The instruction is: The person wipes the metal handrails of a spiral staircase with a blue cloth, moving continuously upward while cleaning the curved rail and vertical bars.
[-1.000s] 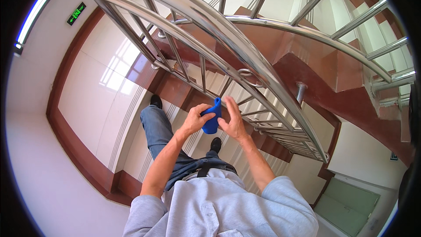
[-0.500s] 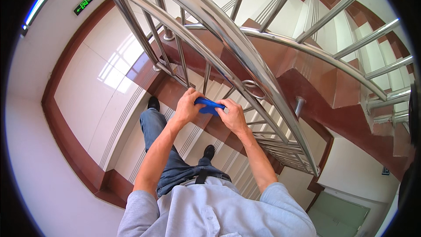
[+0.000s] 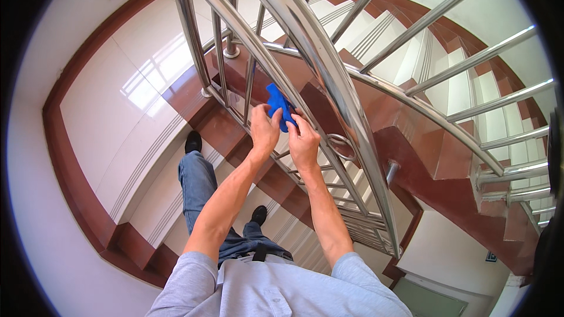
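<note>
Both hands [image 3: 285,135] hold a cloth [image 3: 278,106] against the railing [image 3: 329,82], stairs [image 3: 223,135] below, landing [image 3: 111,111] to the left.

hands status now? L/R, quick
Left hand: closed on the blue cloth, against the steel railing.
Right hand: closed on the same blue cloth.

Head-worn fisheye view, looking steeply down.
Close above both forearms; steel stair railing [image 3: 329,76] runs from 11 toward 5 o'clock.
</note>
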Demonstrator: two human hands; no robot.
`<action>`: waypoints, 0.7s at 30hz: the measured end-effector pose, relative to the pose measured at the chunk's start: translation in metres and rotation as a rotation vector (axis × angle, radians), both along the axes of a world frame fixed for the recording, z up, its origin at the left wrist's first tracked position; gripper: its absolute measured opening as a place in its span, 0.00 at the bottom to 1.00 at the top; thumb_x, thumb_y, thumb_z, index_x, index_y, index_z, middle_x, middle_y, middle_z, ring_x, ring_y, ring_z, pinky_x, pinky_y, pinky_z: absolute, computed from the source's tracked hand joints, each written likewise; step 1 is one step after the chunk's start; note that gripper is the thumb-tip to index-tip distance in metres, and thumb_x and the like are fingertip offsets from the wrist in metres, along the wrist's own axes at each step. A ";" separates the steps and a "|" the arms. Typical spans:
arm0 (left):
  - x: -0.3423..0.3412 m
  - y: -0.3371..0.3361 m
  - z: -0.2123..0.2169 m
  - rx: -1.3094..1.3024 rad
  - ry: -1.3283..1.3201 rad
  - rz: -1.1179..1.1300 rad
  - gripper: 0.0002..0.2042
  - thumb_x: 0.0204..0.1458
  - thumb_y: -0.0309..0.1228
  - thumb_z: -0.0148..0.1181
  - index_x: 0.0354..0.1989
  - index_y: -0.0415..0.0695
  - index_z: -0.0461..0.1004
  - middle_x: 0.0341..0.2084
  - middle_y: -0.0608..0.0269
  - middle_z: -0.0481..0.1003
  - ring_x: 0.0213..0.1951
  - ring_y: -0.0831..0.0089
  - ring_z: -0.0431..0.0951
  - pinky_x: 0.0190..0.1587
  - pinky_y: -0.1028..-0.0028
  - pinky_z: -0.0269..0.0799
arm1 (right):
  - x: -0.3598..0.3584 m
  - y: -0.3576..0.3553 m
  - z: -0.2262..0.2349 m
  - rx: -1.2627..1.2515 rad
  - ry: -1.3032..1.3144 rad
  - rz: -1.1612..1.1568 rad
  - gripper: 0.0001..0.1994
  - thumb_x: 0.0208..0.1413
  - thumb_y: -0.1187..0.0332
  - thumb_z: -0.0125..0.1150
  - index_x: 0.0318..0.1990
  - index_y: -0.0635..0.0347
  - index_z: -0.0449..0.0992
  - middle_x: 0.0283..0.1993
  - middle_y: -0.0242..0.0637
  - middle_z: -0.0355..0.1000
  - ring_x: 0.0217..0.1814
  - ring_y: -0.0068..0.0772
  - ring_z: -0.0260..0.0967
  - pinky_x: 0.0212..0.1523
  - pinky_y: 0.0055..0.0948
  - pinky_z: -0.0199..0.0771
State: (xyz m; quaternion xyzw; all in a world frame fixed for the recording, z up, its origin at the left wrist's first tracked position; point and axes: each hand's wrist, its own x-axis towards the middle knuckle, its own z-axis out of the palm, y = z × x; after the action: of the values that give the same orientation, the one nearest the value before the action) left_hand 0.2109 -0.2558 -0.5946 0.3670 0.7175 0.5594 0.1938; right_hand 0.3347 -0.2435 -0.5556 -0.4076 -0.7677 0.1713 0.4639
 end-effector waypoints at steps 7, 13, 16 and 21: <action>0.006 0.009 -0.003 0.331 0.058 -0.288 0.38 0.58 0.15 0.62 0.79 0.39 0.59 0.67 0.37 0.71 0.67 0.37 0.73 0.69 0.51 0.71 | 0.027 -0.008 0.024 0.050 -0.050 -0.006 0.14 0.67 0.74 0.71 0.58 0.67 0.84 0.53 0.51 0.85 0.47 0.45 0.86 0.47 0.38 0.87; -0.008 0.014 -0.001 0.395 0.113 -0.422 0.43 0.55 0.13 0.62 0.82 0.40 0.54 0.68 0.37 0.71 0.66 0.36 0.73 0.68 0.49 0.70 | 0.028 0.013 0.033 0.167 -0.119 0.044 0.15 0.71 0.71 0.67 0.61 0.68 0.81 0.64 0.55 0.78 0.66 0.59 0.77 0.64 0.50 0.79; -0.008 0.023 -0.008 0.407 0.082 -0.440 0.40 0.54 0.13 0.61 0.79 0.39 0.58 0.63 0.38 0.73 0.63 0.35 0.74 0.65 0.48 0.72 | 0.018 0.021 0.027 0.126 -0.109 0.080 0.18 0.74 0.69 0.62 0.66 0.68 0.78 0.71 0.59 0.72 0.71 0.61 0.73 0.68 0.49 0.77; 0.002 0.032 -0.021 0.464 0.062 -0.368 0.35 0.50 0.13 0.61 0.72 0.40 0.65 0.54 0.42 0.75 0.56 0.36 0.75 0.59 0.47 0.73 | 0.004 0.037 0.020 0.266 -0.236 0.088 0.24 0.77 0.60 0.57 0.72 0.67 0.74 0.77 0.61 0.66 0.78 0.71 0.65 0.77 0.59 0.66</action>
State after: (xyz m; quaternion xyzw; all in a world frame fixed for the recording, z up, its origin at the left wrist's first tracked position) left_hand 0.2130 -0.2243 -0.6156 0.5423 0.4975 0.6524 0.1809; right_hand 0.3386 -0.2066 -0.5357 -0.3258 -0.8498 0.0397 0.4124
